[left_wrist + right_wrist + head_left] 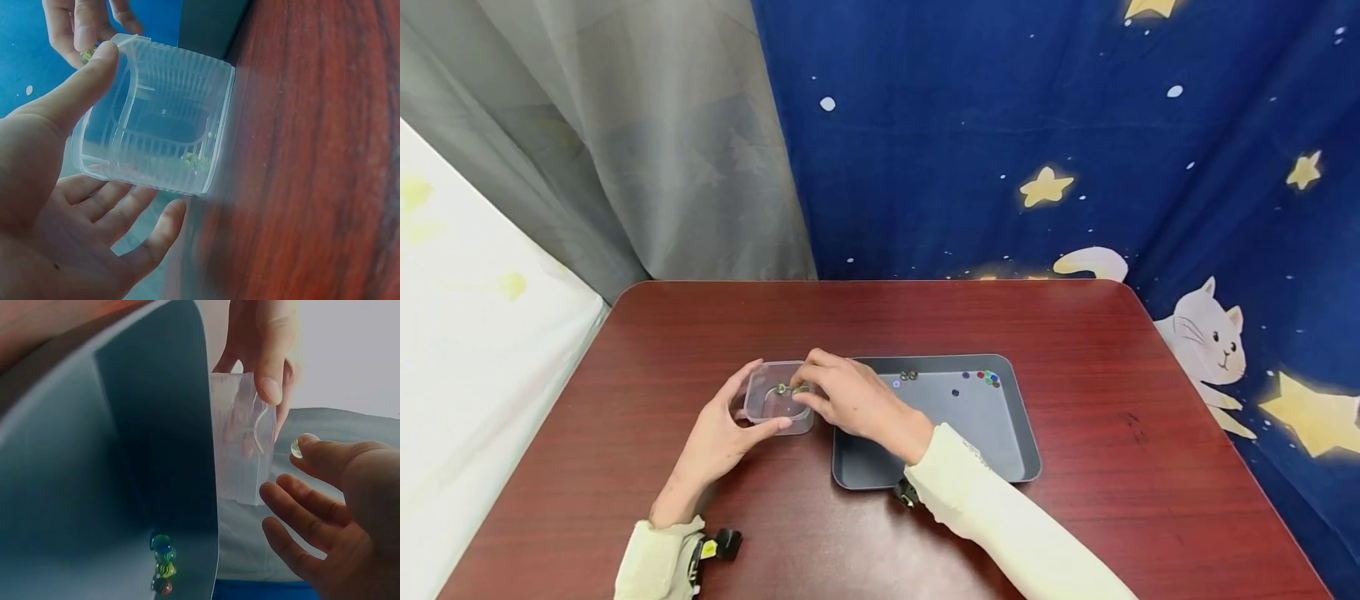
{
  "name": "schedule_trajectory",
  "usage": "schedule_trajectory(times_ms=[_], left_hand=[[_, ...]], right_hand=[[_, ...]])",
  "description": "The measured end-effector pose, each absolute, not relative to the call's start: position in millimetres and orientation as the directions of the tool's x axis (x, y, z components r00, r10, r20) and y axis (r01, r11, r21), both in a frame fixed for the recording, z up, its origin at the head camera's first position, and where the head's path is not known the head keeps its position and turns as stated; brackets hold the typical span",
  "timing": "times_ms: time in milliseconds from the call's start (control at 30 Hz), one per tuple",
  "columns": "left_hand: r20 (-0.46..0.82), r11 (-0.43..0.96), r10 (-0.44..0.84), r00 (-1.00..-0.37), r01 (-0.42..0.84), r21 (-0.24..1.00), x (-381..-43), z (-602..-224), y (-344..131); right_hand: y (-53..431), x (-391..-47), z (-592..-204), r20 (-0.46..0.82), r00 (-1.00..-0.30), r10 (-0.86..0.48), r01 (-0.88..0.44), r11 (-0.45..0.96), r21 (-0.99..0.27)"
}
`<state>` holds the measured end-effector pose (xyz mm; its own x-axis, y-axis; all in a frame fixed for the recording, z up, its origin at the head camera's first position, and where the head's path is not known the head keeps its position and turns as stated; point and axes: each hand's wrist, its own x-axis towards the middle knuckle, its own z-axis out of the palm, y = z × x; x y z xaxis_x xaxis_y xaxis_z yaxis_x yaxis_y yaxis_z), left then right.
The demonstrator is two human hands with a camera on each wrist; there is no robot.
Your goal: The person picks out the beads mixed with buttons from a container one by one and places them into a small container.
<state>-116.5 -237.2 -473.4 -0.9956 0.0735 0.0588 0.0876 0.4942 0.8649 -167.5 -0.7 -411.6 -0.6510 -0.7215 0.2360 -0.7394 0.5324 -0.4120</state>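
Observation:
My left hand (715, 437) grips a clear plastic container (802, 423), its thumb on the near rim and its fingers round the other side. In the left wrist view, yellow-green marbles (196, 161) show through the container wall at the bottom. Over the container's open top is my right hand (853, 402). Its thumb and index finger pinch a clear marble with a yellowish swirl (295, 449), seen in the right wrist view. That marble is above the rim, apart from the container.
A dark grey tray (977, 429) lies right of the container, under my right forearm. Several coloured marbles (988, 377) sit near its far right corner, and a few brownish ones (909, 375) along its far side. Curtains hang behind the reddish-brown table (880, 325).

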Motion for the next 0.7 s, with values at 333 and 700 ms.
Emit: schedule_trajectory(times_ms=[333, 700], left_hand=[[0.06, 0.482, 0.083, -0.995, 0.093, 0.871, -117.1, -473.3, -238.4], [0.058, 0.482, 0.079, -0.995, 0.089, 0.872, -117.2, -473.6, -238.6]], right_hand=[[-3.1, -166.4, -414.8, 0.244, -0.654, -0.716, -0.741, 0.539, -0.402], [-3.7, -166.3, -415.0, 0.229, -0.653, -0.722, -0.737, 0.537, -0.41]])
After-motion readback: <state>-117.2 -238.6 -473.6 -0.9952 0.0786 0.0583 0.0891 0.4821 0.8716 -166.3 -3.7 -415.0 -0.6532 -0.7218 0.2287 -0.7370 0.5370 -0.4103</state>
